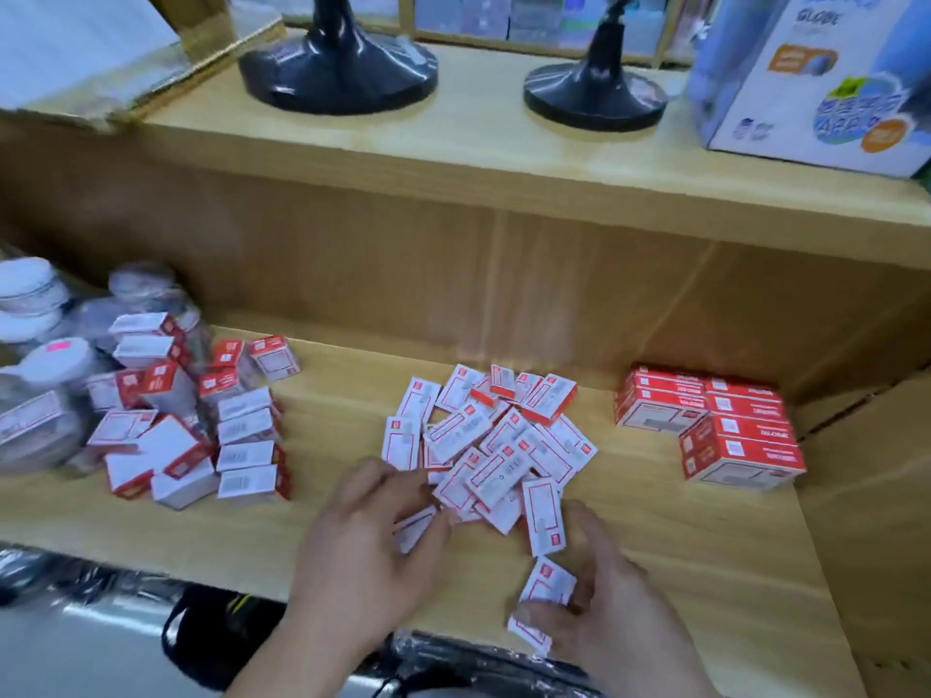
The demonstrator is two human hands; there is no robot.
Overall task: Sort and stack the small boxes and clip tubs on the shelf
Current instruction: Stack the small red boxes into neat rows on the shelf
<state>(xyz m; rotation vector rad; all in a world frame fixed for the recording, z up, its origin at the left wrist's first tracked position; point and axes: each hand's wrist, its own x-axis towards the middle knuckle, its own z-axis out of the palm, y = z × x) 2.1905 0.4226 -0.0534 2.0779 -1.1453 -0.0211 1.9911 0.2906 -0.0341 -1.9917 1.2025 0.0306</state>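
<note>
Gathering from the loose pile [496, 455] mid shelf [342, 420]: right hand [599, 617] clasps a couple of small boxes [548, 584] nr the near edge; left hand [368, 536] touches a pile box, grip unclear. Next, I reckon: square 'em, stack w/ matching ones.

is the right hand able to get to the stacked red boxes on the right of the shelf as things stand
Probably yes: bare shelf lies between the right hand and the red boxes, but its fingers already hold small white boxes.
</note>
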